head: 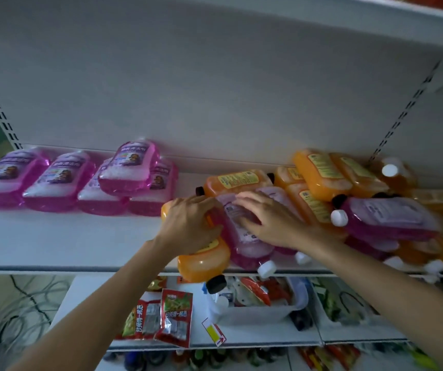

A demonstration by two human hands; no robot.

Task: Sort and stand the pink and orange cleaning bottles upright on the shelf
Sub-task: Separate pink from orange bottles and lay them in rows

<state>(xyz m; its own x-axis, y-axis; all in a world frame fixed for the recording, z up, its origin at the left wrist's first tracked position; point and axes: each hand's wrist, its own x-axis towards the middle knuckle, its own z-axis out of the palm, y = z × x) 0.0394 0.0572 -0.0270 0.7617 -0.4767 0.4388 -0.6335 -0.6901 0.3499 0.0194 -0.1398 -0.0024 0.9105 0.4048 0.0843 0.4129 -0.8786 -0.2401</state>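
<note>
Several pink bottles (54,180) lie flat in a row at the left of the white shelf (54,236), one stacked on top (132,167). A mixed heap of orange bottles (319,172) and pink ones (391,218) lies on the right. My left hand (188,223) grips the left side of a pink bottle (241,245) lying in the middle, over an orange bottle (204,261) whose black cap hangs past the shelf edge. My right hand (266,220) rests on that same pink bottle, fingers spread over its label.
The shelf's back panel (215,89) is bare above the bottles. A slotted upright (402,111) runs up at the right. Below, a lower shelf holds red snack packets (172,317) and white bins (268,309) of goods. Cables (22,317) lie on the floor at the left.
</note>
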